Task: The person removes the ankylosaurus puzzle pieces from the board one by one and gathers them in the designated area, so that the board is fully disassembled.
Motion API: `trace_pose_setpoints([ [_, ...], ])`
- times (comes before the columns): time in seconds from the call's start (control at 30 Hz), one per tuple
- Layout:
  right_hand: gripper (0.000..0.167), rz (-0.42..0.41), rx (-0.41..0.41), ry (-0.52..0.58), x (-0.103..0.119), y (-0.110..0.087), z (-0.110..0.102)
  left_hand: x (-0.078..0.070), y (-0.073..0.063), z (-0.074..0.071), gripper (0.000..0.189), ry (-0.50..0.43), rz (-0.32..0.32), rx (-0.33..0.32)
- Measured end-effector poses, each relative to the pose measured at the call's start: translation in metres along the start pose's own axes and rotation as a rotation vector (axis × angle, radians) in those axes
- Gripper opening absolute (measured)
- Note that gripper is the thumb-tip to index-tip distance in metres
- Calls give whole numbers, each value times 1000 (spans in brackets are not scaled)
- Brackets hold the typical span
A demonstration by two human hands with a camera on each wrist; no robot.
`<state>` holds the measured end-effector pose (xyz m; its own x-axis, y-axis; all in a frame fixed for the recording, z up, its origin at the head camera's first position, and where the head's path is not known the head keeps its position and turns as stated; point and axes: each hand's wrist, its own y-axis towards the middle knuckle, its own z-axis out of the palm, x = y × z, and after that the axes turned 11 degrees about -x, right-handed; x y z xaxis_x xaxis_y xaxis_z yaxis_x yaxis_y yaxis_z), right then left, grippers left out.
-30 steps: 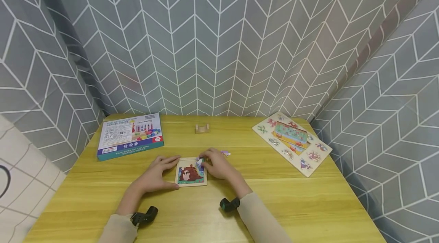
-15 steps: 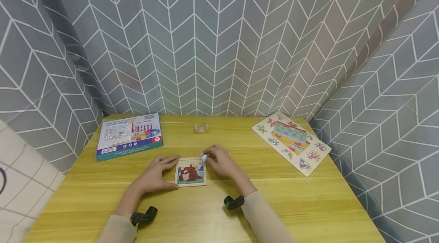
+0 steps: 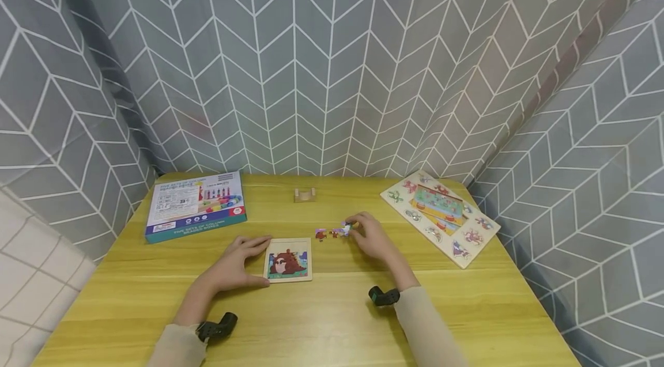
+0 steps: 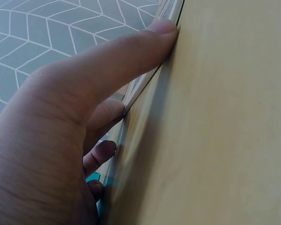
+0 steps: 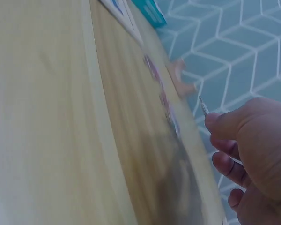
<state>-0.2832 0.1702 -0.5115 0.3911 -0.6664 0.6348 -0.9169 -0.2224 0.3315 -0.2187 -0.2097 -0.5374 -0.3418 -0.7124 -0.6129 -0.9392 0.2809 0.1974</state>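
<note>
A small square wooden jigsaw puzzle tray (image 3: 267, 270) lies flat on the table, with a brown animal picture partly filling it. My left hand (image 3: 240, 263) holds the tray's left side, thumb at the near corner and forefinger at the far one. In the left wrist view the thumb (image 4: 161, 33) presses on the tray's edge. To the right, my right hand (image 3: 370, 235) pinches a white-and-purple puzzle piece (image 5: 203, 105) just above the table, seen edge-on in the right wrist view. Loose puzzle pieces (image 3: 321, 234) lie left of that hand.
A beaded-toy box (image 3: 196, 205) lies at the back left. Behind the tray stands a small notched wooden block (image 3: 304, 195). At the right, a wooden peg board (image 3: 464, 252) bears colourful cards (image 3: 440, 204). A grey patterned curtain (image 3: 311, 67) borders the table's far edge.
My right hand has lifted the white-and-purple piece out of the tray's upper right and carried it right, beside the loose pieces. The left hand has stayed on the tray.
</note>
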Motion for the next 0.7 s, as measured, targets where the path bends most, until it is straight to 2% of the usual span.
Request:
trace_pose_setpoints([
  [0.3, 24, 46, 14, -9, -26, -8, -13, 1, 0, 0, 104, 2, 8, 0],
  [0.7, 24, 27, 41, 6, -35, -7, -8, 3, -1, 0, 104, 5, 5, 2],
])
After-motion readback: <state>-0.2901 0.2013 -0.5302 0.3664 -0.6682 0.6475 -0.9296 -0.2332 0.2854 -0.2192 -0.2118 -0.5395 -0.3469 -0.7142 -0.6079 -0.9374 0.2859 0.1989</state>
